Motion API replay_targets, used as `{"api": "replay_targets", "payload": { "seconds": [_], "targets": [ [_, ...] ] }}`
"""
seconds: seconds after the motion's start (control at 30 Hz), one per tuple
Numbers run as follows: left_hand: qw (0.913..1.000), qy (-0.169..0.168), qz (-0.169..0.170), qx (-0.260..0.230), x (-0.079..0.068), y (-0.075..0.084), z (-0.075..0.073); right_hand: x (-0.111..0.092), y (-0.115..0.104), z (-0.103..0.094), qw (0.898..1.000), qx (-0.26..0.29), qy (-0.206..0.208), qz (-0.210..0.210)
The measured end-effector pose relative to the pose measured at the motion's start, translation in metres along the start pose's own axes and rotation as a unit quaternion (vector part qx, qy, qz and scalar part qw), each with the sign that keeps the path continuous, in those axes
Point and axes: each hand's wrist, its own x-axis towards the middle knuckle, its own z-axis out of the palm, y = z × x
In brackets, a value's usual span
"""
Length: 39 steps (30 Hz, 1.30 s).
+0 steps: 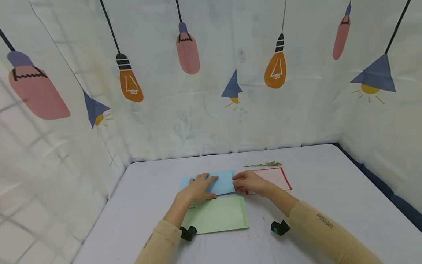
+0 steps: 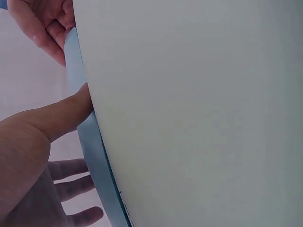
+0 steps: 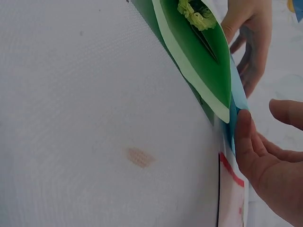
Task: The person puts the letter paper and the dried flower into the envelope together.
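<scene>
A light blue envelope (image 1: 223, 180) lies on the table behind a light green envelope (image 1: 219, 217). My left hand (image 1: 199, 187) rests on the blue envelope with its fingers spread. In the left wrist view its thumb touches the blue envelope's near edge. My right hand (image 1: 249, 182) is at the blue envelope's right end, fingertips touching the edge; thumb and fingers look loosely bent. In the right wrist view the green envelope's mouth gapes, showing a pale yellow-green flower (image 3: 199, 16) inside. The inside of the blue envelope is hidden.
A pale pink envelope or card with a red border (image 1: 275, 177) lies at the right, partly under my right hand. A dried flower sprig (image 1: 267, 164) lies behind it. The white table (image 1: 158, 172) meets a patterned cloth (image 1: 204, 124) at the back.
</scene>
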Motion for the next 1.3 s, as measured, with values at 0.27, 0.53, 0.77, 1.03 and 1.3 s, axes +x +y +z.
{"api": "replay_targets", "payload": {
  "seconds": [0.27, 0.53, 0.77, 1.03, 1.3],
  "targets": [
    [0.9999, 0.003, 0.002, -0.013, -0.001, -0.002, -0.001, 0.007, -0.001, 0.007, 0.999, -0.014, 0.041, 0.001],
    [0.9997, 0.002, 0.000, -0.023, -0.001, -0.003, -0.001, 0.010, -0.001, 0.010, 0.998, -0.017, 0.064, 0.006],
    [0.9999, 0.004, 0.000, -0.011, 0.000, -0.002, -0.002, 0.013, -0.002, 0.014, 0.996, -0.017, 0.089, -0.003],
    [0.9997, 0.003, -0.001, -0.023, 0.000, -0.003, -0.003, 0.014, -0.006, 0.014, 0.997, -0.004, 0.076, 0.008],
    [0.9992, -0.002, -0.026, -0.031, 0.001, -0.007, -0.005, 0.012, -0.007, 0.014, 0.998, 0.009, 0.056, 0.006]
  ]
}}
